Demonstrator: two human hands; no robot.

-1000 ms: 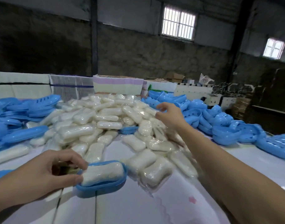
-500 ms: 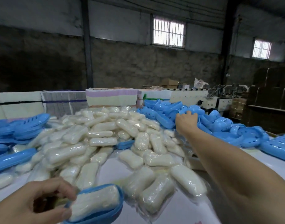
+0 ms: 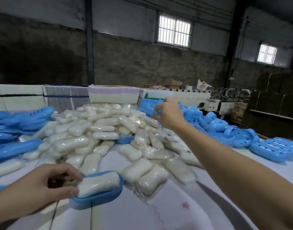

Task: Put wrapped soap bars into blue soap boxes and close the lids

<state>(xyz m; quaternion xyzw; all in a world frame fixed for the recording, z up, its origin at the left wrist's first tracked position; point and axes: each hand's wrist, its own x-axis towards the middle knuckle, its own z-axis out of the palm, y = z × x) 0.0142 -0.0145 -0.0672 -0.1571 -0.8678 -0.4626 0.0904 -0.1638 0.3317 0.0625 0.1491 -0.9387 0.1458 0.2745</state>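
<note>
Head view: near the desk's (image 3: 159,216) front edge, the left hand (image 3: 42,185) pinches the end of an open blue soap box (image 3: 99,195) with a wrapped soap bar (image 3: 98,182) lying in it. The right hand (image 3: 169,113), fingers curled, grips a blue lid (image 3: 150,105) in the heap toward the far right; the soap pile (image 3: 101,130) fills the middle.

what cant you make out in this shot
Head view only:
- Right hand: its grip on the blue lids is hidden by its own back.
- Soap box: near end covered by the left hand.
- Far machinery: too small and dim.
</note>
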